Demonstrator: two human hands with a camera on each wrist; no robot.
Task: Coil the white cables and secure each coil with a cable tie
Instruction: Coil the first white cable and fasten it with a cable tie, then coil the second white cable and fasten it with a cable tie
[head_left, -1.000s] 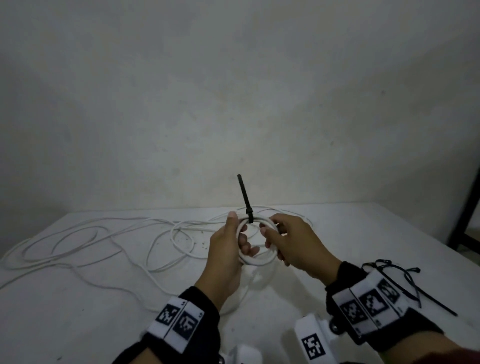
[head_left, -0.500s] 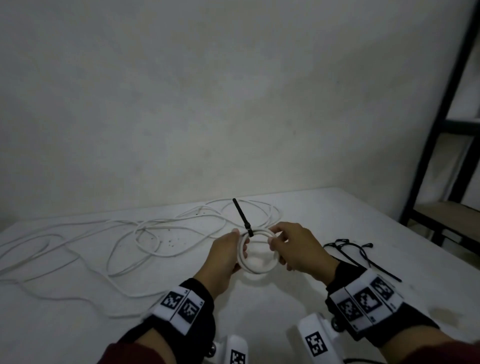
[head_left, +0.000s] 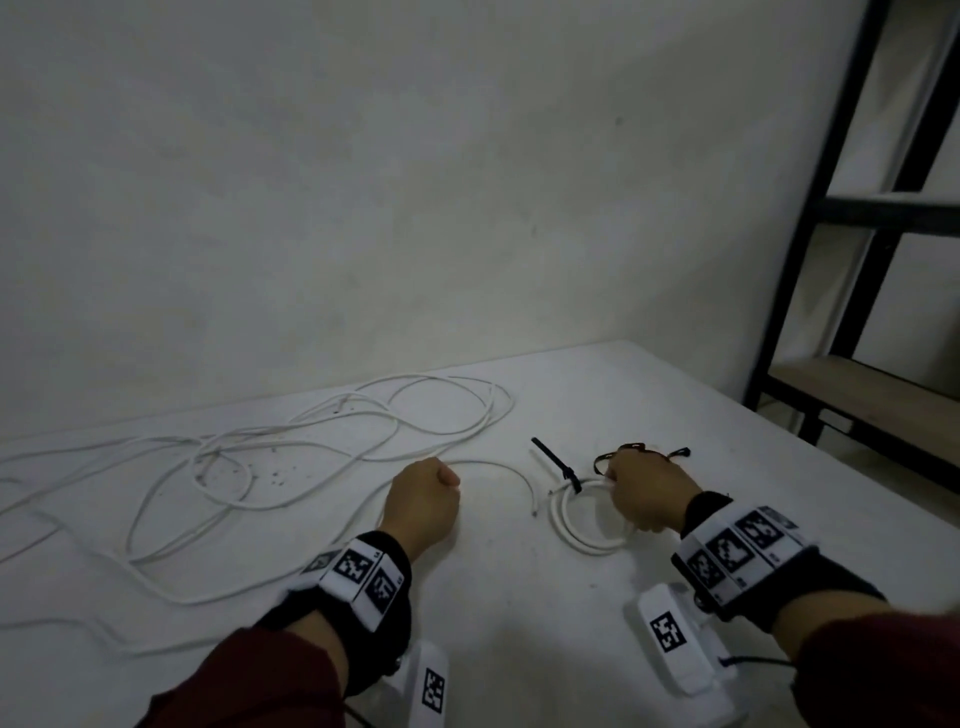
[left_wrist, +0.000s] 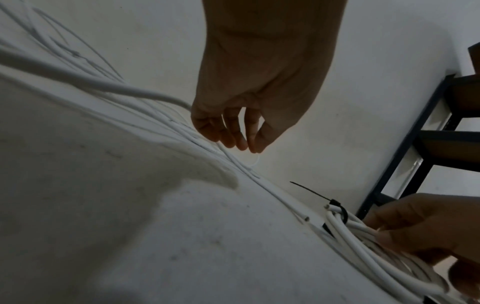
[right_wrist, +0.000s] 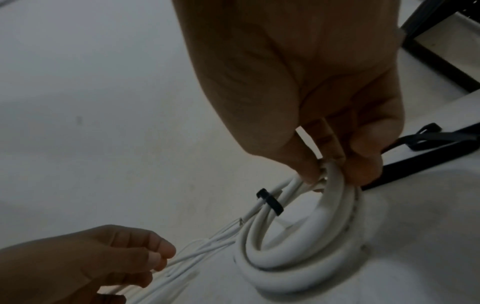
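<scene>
A small coil of white cable (head_left: 576, 540) lies on the white table (head_left: 524, 634), bound by a black cable tie (head_left: 571, 478) whose tail points up and left. My right hand (head_left: 623, 488) pinches the coil's far right side; the right wrist view shows thumb and fingers closed on the coil (right_wrist: 298, 267) just beyond the tie (right_wrist: 272, 202). My left hand (head_left: 436, 483) sits apart to the left, fingers curled over a loose white cable (head_left: 291, 441). That cable's cut end (head_left: 533, 512) lies just left of the coil.
The loose cable sprawls in wide loops over the left and back of the table. Several spare black cable ties (head_left: 639, 448) lie just behind my right hand. A black metal shelf rack (head_left: 831, 260) stands past the table's right edge. A plain wall runs behind.
The coil, held up by both hands before, now rests on the table to the right. My left hand has let go of it and moved left onto the loose cable.
</scene>
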